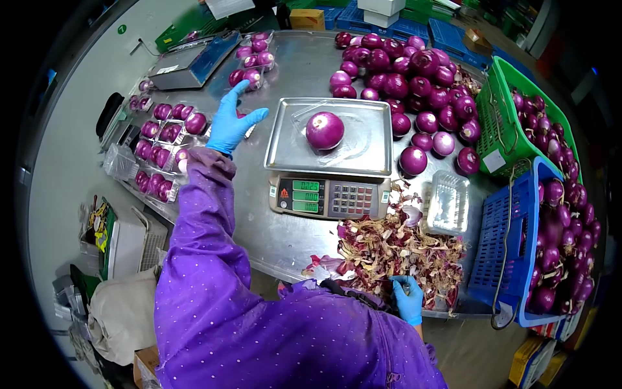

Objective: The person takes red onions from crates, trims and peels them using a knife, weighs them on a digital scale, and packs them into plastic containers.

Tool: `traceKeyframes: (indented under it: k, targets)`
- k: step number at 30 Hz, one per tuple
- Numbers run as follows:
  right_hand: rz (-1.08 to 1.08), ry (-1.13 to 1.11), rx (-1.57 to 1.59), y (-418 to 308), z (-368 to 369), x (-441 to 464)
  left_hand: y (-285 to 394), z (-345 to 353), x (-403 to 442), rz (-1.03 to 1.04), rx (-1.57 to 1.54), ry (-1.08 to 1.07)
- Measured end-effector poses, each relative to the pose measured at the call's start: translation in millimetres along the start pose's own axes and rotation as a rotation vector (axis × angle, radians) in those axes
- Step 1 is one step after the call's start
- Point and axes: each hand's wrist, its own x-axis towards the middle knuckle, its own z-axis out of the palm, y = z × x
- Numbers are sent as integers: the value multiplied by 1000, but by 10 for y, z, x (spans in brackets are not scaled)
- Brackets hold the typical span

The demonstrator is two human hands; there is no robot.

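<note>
Worker [291,343], left hand [230,123] wide, right hand [408,302] curled, contents unclear, apparently weighs onion [324,130]; lifting likely needs broad grasp

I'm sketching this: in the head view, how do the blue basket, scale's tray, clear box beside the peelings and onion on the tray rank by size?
Largest to smallest:
Blue basket
Scale's tray
Clear box
Onion

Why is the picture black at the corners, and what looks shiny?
Head view: corners go black and the table edge looks bowed, probably from a very wide lens; head view: pale glare shows on the metal tray and the clear plastic box; head view: the onion on the tray looks fairly sharp.
</note>
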Motion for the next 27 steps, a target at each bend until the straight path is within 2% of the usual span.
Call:
traceKeyframes:
  k: [2,8,11,12,13,14,15,17,18,19,20,21,23,25,27]
  targets:
    - [-4,-10,-30,-47,28,24,-103,67,-33,12,-19,-26]
    - [20,-53,-44,-38,55,58,108,800,-25,-136,-211,-324]
    - [-98,7,-86,-82,72,-14,66,1336,20,-84,-343,-411]
    - [-106,38,-89,-39,56,-35,160,1397,1,-54,-95,-409]
    - [-112,57,-96,-31,31,-57,-115,1636,28,108,69,-346]
    - [-120,89,-41,237,-8,3,94,1592,19,31,352,-410]
    - [7,96,14,-8,2,-86,130,1613,49,-49,390,-425]
    - [-53,146,5,-53,14,-140,102,1585,95,-122,290,-383]
    - [3,153,62,-137,47,-181,152,1526,99,-152,237,-392]
    - [62,161,116,-190,68,-202,19,1561,96,-50,101,-349]
    - [73,179,83,195,11,-107,-107,1581,77,-10,31,-355]
    - [84,151,130,239,17,-62,-137,1550,59,33,-38,-360]
    - [3,135,-3,311,33,-5,-192,1522,30,51,-67,-358]
    - [14,107,10,227,73,31,-121,1462,-3,5,-64,-339]
    - [45,80,15,84,84,99,-105,1359,-66,-25,-139,-218]
